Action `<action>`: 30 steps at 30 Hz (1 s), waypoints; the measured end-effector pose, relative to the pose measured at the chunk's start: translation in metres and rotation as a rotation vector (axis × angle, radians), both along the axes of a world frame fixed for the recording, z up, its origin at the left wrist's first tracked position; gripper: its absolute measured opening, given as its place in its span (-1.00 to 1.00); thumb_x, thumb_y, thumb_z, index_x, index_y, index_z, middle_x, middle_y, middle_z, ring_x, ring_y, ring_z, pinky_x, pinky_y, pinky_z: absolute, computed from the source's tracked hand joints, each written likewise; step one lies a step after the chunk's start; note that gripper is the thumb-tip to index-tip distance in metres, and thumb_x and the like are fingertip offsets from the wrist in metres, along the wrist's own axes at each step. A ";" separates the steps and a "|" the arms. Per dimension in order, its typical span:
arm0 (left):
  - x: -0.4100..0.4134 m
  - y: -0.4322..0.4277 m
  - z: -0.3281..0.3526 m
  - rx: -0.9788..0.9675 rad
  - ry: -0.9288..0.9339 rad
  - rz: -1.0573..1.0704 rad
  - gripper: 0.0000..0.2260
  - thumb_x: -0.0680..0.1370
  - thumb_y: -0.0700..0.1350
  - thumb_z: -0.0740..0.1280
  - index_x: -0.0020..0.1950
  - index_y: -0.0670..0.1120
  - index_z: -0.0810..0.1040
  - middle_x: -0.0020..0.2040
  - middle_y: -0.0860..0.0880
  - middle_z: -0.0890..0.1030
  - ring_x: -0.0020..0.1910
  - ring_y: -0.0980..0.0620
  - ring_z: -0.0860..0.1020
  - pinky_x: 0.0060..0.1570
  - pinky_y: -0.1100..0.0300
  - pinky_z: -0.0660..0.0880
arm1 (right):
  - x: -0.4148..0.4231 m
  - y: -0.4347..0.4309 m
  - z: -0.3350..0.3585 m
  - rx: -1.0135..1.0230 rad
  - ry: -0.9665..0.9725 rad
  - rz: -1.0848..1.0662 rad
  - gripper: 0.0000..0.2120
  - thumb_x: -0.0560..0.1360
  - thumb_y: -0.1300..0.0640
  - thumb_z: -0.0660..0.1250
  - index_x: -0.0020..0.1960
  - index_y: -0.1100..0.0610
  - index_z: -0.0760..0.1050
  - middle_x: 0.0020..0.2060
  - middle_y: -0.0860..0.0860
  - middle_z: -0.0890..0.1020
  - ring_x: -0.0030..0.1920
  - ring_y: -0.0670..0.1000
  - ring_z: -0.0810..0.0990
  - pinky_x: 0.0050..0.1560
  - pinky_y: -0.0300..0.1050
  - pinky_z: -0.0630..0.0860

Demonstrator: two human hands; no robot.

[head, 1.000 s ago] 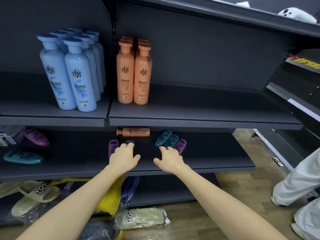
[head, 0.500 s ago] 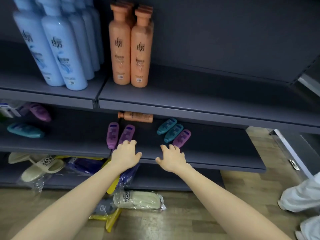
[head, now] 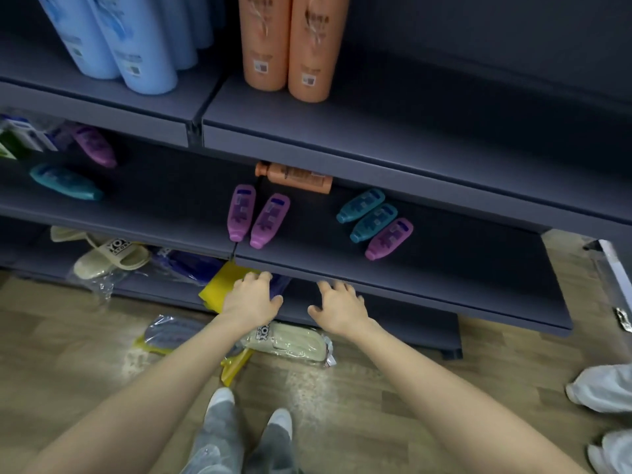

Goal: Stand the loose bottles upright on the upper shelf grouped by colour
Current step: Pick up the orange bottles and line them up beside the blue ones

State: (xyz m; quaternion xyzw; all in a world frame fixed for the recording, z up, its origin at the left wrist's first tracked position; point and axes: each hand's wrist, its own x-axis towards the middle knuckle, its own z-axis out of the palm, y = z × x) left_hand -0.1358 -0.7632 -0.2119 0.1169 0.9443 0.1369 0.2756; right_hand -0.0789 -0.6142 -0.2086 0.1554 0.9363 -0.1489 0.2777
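Head view: we see the left hand and right hand side by side at centre frame, just below the front lip of the middle shelf. The fingers on both are loosely spread and hold nothing, and we cannot tell whether they touch the lip. On the upper shelf, at the top of the frame, blue bottles stand upright at left and orange bottles stand upright beside them, tops cut off. The loose ones all lie flat on the middle shelf. One orange bottle lies at the back, partly hidden under the upper shelf. Two purple bottles are side by side at centre. Two teal bottles and a third purple bottle sit in a row to their right. A further purple bottle and teal bottle are at far left. Below, we note beige slippers on the bottom shelf, a yellow bag and a wrapped slipper on the wooden floor. The person's own feet show at bottom centre, and white-clad legs at the right edge.
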 end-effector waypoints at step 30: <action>-0.126 -0.033 -0.117 0.073 0.037 0.097 -0.56 0.58 -0.03 0.22 0.43 -0.09 0.26 0.34 -0.14 0.33 0.34 -0.17 0.32 0.20 -0.01 0.36 | -0.132 -0.043 -0.107 -0.122 0.133 -0.120 -0.53 0.56 0.03 0.22 0.43 0.12 0.23 0.30 0.17 0.38 0.32 0.20 0.35 0.28 0.01 0.36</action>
